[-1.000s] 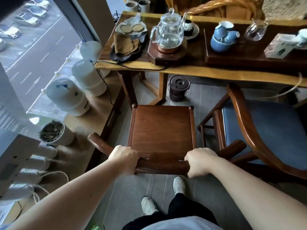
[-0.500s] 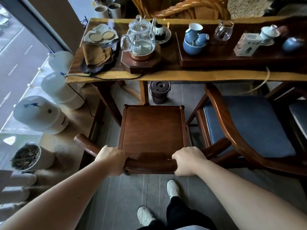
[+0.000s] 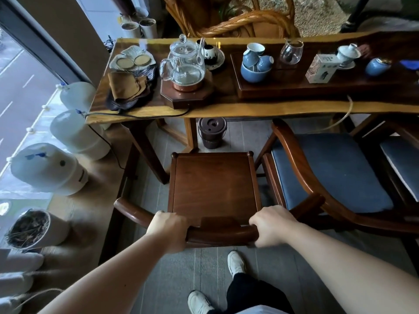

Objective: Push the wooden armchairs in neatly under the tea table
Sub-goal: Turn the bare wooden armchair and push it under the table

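Note:
A dark wooden armchair [image 3: 213, 184] with a bare square seat stands in front of me, facing the long tea table [image 3: 226, 107]. Its front edge lies just short of the table's near edge. My left hand [image 3: 169, 230] grips the curved back rail on the left. Gripping the same rail on the right is my right hand [image 3: 271, 225]. To the right, almost touching, stands a second armchair [image 3: 328, 171] with a blue cushion, its front under the table edge. A third seat [image 3: 401, 164] shows at the far right.
A brown lidded bucket [image 3: 212, 132] stands on the floor under the table, ahead of the chair. The table leg [image 3: 147, 150] is left of the seat. White water jugs [image 3: 47, 168] and a plant pot [image 3: 34, 230] line the window side. Teaware [image 3: 183, 64] crowds the tabletop.
The view has swung right and up, showing more of the table. The chair in my hands sits a little nearer the table; both hands keep their grip on the back rail.

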A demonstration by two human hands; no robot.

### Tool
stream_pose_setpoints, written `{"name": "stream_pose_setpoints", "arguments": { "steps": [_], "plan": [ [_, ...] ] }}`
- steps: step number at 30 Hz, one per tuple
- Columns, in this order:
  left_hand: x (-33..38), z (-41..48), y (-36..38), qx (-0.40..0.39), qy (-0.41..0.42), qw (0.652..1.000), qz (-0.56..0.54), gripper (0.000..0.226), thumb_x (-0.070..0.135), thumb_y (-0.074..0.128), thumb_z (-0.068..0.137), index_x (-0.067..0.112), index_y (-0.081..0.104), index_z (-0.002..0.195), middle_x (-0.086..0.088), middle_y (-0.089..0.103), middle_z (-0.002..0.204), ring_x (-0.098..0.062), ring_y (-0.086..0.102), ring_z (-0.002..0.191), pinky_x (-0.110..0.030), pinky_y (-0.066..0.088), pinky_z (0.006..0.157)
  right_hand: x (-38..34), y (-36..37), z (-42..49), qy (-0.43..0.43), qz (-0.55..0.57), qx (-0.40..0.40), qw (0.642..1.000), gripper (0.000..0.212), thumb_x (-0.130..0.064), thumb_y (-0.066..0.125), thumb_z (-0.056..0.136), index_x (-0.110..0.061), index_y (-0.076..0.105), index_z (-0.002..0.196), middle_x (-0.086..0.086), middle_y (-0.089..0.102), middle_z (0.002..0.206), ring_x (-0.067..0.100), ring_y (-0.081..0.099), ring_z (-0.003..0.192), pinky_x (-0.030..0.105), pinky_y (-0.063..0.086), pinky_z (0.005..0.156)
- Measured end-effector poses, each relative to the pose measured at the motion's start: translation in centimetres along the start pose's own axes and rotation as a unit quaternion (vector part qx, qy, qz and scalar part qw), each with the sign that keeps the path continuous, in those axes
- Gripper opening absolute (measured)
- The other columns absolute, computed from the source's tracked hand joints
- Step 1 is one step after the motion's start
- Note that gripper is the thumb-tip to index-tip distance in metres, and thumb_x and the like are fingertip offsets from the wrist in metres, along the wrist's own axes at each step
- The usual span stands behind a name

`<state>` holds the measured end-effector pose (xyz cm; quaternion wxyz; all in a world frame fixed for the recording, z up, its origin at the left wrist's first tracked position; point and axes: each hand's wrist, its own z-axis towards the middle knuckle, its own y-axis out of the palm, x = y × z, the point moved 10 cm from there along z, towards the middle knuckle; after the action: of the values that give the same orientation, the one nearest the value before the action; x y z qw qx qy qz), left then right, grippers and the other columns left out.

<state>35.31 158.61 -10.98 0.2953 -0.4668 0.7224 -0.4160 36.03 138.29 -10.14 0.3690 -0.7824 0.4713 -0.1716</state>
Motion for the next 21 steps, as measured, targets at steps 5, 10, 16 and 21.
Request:
{"name": "stream_pose_setpoints", "arguments": {
  "steps": [5,10,16,21],
  "plan": [
    [0.2,1.4,0.2,-0.001,-0.003,1.0,0.012,0.024,0.047,0.07,0.072,0.032,0.063,0.088,0.012,0.057,0.066,-0.011,0.052,0.062,-0.03,0.033,0.063,1.3,-1.0,-0.1,0.015,-0.001,0.012,1.0,0.03,-0.044,0.065,0.071,-0.032,0.063,0.098,-0.006,0.064,0.09,0.021,0.059,0.086,0.033,0.046,0.072],
    [0.4,1.1,-0.4,0.0,0.011,1.0,0.027,0.012,0.033,0.06,0.079,0.031,0.061,0.092,0.011,0.057,0.068,-0.01,0.054,0.063,-0.028,0.035,0.059,1.3,-0.6,-0.1,0.028,0.009,0.038,0.999,0.034,-0.042,0.063,0.072,-0.031,0.065,0.103,-0.006,0.068,0.095,0.022,0.063,0.092,0.034,0.049,0.078],
    [-0.1,1.1,-0.6,-0.027,0.006,0.999,0.027,0.017,0.036,0.064,0.078,0.033,0.059,0.094,0.013,0.058,0.072,-0.009,0.055,0.065,-0.026,0.039,0.055,0.9,-0.9,0.1,0.029,0.012,0.043,0.999,0.032,-0.038,0.062,0.072,-0.031,0.065,0.103,-0.005,0.066,0.094,0.023,0.062,0.092,0.033,0.044,0.073],
    [-2.8,1.5,-0.9,-0.035,-0.027,0.999,0.011,0.018,0.038,0.066,0.079,0.035,0.06,0.096,0.015,0.06,0.079,-0.011,0.059,0.078,-0.029,0.04,0.073,-0.6,-1.5,1.5,0.009,0.023,0.05,0.998,0.02,-0.037,0.059,0.071,-0.028,0.057,0.089,-0.004,0.063,0.087,0.024,0.061,0.087,0.035,0.048,0.074]
  ]
}}
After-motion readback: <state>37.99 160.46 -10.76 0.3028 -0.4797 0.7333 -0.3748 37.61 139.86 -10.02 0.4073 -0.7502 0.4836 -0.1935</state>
